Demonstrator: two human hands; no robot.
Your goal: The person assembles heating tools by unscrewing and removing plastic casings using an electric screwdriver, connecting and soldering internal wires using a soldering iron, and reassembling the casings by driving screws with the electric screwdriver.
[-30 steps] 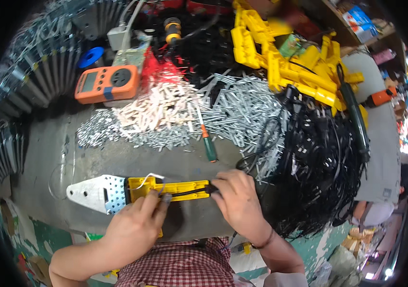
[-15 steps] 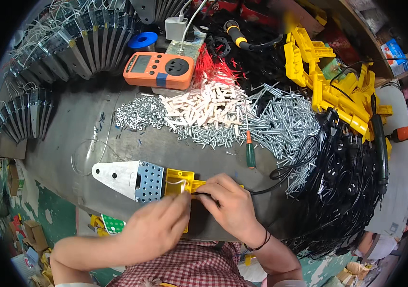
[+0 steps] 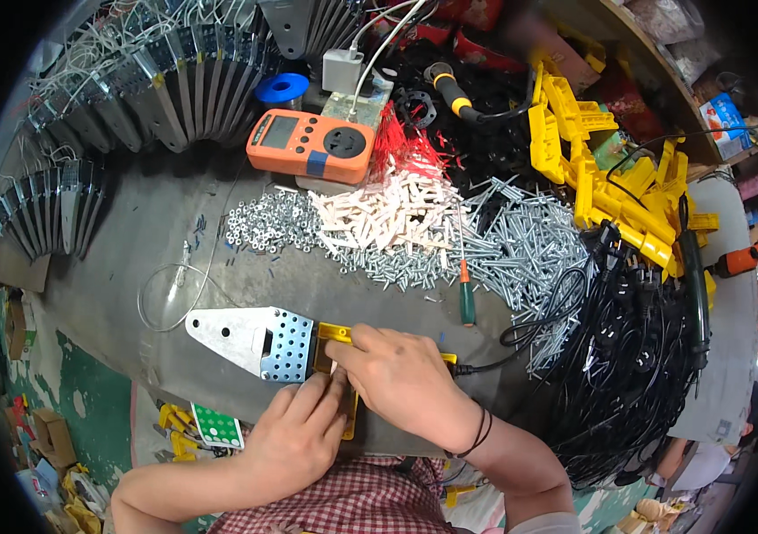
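Note:
A yellow plastic housing (image 3: 334, 332) lies at the front of the bench, mostly covered by my hands. Joined to its left side is a flat silver metal plate (image 3: 232, 333) with a perforated blue-grey metal cover (image 3: 292, 345). My left hand (image 3: 297, 429) has its fingers closed at the housing's lower left part. From the right, my right hand (image 3: 401, 378) reaches over the housing, its thumb and fingers pinched close to the left fingertips. A small whitish piece shows between them; what each hand grips is hidden. A black cord (image 3: 477, 368) leaves the housing's right end.
Behind the hands lie piles of nuts (image 3: 272, 220), white sleeves (image 3: 388, 214) and long screws (image 3: 521, 240). A green-handled screwdriver (image 3: 467, 303) and an orange meter (image 3: 310, 145) are near them. Black plug cords (image 3: 628, 356) and yellow housings (image 3: 610, 178) fill the right side.
My right hand has moved left over the housing, and my left hand has dropped slightly lower, so the fingertips now meet. The wire seen in the housing earlier is now covered. The whole view shifted slightly.

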